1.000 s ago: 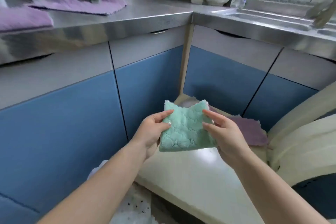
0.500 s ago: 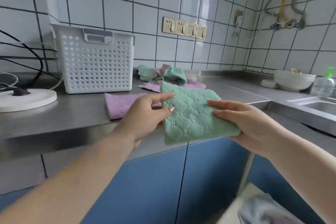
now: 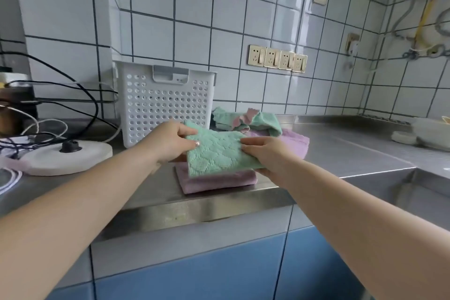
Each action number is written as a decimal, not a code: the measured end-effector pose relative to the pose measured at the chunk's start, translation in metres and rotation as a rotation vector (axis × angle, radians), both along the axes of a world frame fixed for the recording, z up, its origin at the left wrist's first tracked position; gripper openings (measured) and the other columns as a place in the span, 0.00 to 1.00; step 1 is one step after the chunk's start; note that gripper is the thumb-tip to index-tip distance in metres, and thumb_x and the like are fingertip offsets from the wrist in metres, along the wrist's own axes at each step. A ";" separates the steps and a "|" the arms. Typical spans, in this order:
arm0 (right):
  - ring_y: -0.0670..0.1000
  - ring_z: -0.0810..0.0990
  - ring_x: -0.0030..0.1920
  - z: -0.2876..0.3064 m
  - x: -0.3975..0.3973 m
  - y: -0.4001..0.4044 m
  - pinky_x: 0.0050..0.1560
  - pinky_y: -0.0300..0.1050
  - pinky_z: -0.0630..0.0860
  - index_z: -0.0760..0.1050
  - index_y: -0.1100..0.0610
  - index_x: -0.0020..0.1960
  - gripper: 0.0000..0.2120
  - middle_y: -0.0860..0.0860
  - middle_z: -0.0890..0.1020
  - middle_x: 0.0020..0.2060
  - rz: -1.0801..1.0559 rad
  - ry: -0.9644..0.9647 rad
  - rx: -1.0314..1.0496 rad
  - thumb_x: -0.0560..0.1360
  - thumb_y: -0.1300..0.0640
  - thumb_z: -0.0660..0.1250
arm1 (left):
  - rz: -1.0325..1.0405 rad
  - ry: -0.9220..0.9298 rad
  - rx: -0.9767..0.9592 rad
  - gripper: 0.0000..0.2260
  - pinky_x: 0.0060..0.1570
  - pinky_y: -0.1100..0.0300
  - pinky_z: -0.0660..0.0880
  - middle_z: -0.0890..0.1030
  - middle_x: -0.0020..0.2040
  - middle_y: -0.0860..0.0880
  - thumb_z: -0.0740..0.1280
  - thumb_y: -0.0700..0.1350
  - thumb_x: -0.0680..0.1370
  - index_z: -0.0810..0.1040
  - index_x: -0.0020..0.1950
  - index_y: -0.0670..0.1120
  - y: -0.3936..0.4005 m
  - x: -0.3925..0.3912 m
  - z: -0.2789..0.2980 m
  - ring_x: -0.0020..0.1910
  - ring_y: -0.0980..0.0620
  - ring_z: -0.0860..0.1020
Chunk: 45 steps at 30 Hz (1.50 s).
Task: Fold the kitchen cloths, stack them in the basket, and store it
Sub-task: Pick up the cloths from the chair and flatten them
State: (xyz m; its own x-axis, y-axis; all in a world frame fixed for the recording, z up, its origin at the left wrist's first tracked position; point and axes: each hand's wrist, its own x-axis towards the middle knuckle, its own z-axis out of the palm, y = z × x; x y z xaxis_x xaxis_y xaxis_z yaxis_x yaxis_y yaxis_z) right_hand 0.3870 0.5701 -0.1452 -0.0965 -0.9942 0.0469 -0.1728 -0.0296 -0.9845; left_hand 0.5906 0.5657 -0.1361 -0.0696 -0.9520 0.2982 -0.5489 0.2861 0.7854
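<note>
A folded green cloth (image 3: 216,153) is held flat just above a folded purple cloth (image 3: 216,181) lying near the counter's front edge. My left hand (image 3: 170,141) pinches the green cloth's left edge, thumb on top. My right hand (image 3: 265,156) grips its right edge, fingers under it. Behind stands a white perforated basket (image 3: 165,105) against the tiled wall. To the basket's right, crumpled green and pink cloths (image 3: 246,120) lie on another purple cloth (image 3: 295,141).
Steel counter (image 3: 341,153) runs right to a sink (image 3: 426,192). A white round kettle base (image 3: 65,157) with black cables (image 3: 73,95) sits at the left. A white bowl (image 3: 431,133) stands at far right. Wall sockets (image 3: 277,58) are above. Blue cabinet doors (image 3: 194,275) lie below.
Both hands carried the folded green cloth from down by the cabinets up over the counter, and it now sits just above the folded purple cloth. The view has risen to the counter.
</note>
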 end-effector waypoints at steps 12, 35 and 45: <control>0.53 0.79 0.54 -0.014 0.009 -0.015 0.44 0.36 0.71 0.75 0.52 0.64 0.15 0.51 0.78 0.60 0.006 0.696 -0.131 0.78 0.54 0.64 | 0.008 0.016 0.146 0.16 0.45 0.54 0.81 0.78 0.51 0.46 0.70 0.40 0.75 0.76 0.63 0.43 -0.014 0.011 -0.019 0.46 0.48 0.80; 0.55 0.62 0.73 -0.032 0.014 -0.023 0.71 0.63 0.56 0.55 0.48 0.75 0.31 0.51 0.63 0.74 0.094 1.052 -0.001 0.77 0.34 0.47 | 0.045 -0.776 0.183 0.29 0.73 0.40 0.39 0.49 0.78 0.49 0.48 0.63 0.79 0.51 0.77 0.51 -0.015 -0.012 -0.032 0.77 0.49 0.48; 0.42 0.74 0.58 -0.035 -0.052 0.064 0.53 0.28 0.64 0.69 0.48 0.69 0.21 0.44 0.73 0.64 -0.189 0.681 -0.503 0.77 0.47 0.63 | -0.082 -0.463 -0.593 0.09 0.53 0.59 0.69 0.82 0.48 0.56 0.63 0.49 0.77 0.80 0.53 0.52 0.037 -0.084 -0.024 0.49 0.53 0.78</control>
State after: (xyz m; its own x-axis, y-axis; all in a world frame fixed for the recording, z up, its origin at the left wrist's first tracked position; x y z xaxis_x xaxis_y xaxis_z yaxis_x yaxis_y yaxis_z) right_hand 0.3351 0.6340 -0.1799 -0.0491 -0.8104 0.5839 -0.7655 -0.3450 -0.5431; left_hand 0.5065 0.6027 -0.1604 -0.3757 -0.6277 0.6818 -0.7441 0.6428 0.1818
